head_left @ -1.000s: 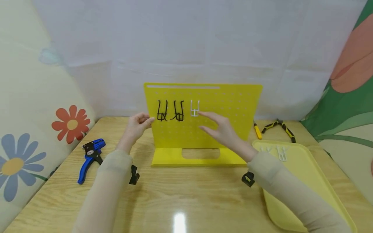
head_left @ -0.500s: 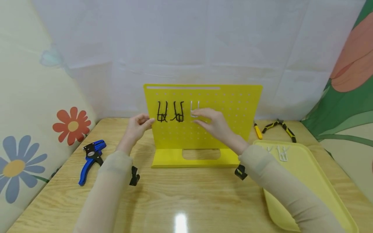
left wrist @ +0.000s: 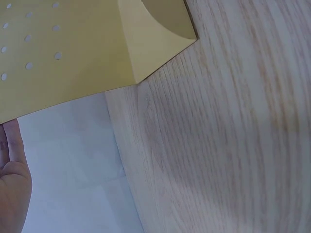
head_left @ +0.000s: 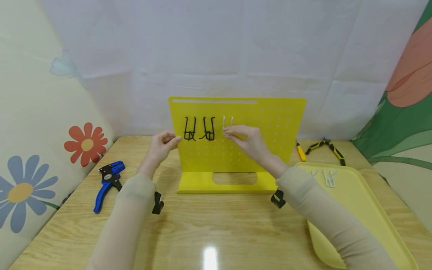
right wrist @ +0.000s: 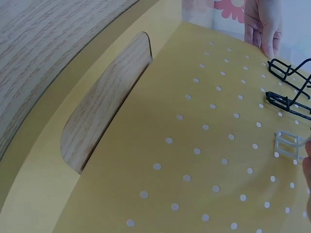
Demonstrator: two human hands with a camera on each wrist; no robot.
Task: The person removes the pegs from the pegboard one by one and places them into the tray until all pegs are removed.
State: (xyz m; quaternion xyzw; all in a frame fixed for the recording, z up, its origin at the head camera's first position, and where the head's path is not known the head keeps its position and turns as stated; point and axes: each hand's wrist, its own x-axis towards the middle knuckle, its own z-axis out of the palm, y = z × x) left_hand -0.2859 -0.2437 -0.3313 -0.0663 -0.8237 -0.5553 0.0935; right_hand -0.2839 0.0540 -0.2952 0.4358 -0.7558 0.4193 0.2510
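Note:
A yellow pegboard (head_left: 209,161) stands upright on its base. My left hand (head_left: 162,148) pinches its left edge, the thumb at the front; in the left wrist view only part of that hand (left wrist: 14,179) shows beside the edge. Two black wire hooks (head_left: 190,135) hang side by side on the upper left of the board. Right of them is a white wire hook (head_left: 224,122), whose lower part my right hand (head_left: 251,144) pinches between thumb and fingers. The right wrist view shows this white hook (right wrist: 287,143) against the holes, with just a fingertip at the frame's edge.
A yellow tray (head_left: 357,210) at the right bears more white hooks (head_left: 329,179). Behind it lie black-and-yellow pliers (head_left: 335,153) and a yellow-handled tool (head_left: 301,153). Blue wire strippers (head_left: 107,183) lie at the left of the wooden table (head_left: 202,225). A white cloth hangs behind.
My right hand has moved left onto the white hook, and its thumb and fingers have come together on it. The left hand stays at the board's edge.

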